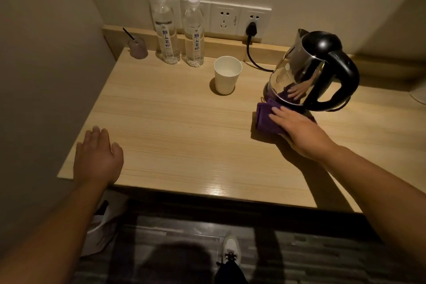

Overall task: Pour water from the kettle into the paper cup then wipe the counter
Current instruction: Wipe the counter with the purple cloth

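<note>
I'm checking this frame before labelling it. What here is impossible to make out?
All in the head view:
- Kettle base: hidden behind the kettle body and purple cloth.
- Cloth's right part: covered by the right hand.
- Water level in the paper cup: unclear in dim light.
- White object at the right edge: cut off by the frame.
- Bottle labels: too small to read.

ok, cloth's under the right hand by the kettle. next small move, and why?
Probably sweep the purple cloth leftward across the counter. The right hand lies flat on it beside the kettle, the paper cup stands upright further back, out of that path, and the left hand rests near the front edge.
</note>
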Motion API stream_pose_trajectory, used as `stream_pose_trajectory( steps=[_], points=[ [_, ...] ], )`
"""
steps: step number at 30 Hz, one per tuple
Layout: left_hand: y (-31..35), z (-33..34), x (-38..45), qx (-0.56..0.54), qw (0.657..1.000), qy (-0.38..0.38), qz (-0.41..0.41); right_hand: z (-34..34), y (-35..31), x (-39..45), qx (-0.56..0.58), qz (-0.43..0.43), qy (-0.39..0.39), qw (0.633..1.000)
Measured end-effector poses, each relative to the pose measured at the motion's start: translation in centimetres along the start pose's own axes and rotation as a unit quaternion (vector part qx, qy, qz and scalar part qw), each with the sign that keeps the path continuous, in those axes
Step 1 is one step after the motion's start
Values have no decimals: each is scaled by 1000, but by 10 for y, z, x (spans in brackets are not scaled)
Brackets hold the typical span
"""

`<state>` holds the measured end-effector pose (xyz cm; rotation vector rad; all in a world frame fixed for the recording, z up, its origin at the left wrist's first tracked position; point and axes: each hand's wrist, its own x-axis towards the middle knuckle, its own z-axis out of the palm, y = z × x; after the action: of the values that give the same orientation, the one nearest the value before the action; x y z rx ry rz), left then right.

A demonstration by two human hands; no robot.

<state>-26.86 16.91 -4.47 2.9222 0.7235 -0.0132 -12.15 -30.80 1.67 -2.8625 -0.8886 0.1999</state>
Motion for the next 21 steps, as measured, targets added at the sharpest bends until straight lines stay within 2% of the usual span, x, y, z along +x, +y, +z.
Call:
stream_pose_trajectory(
  steps=[2, 6, 13, 18, 20, 21],
  points=[
    [1, -1, 0, -3, 1000, 5, 3, 23, 6, 3, -6, -17, -35, 999],
    [0, 2, -1, -11, 1000, 7, 3, 38, -3, -15, 55, -1, -3, 998],
    [-2, 3, 1, 2, 1000, 1, 9, 51, -51, -132, 88, -47, -53, 994],
    [-2, 1, 3, 16, 1000, -23, 13, 47, -75, -164, 140, -6, -61, 988],
    [-2, -1, 3, 22, 998, -50, 5, 34, -87, -172, 225, 44, -80, 970],
    [-1, -4, 3, 23, 997, -70, -3, 25, -94, -174, 287, 77, -110, 949]
  ],
)
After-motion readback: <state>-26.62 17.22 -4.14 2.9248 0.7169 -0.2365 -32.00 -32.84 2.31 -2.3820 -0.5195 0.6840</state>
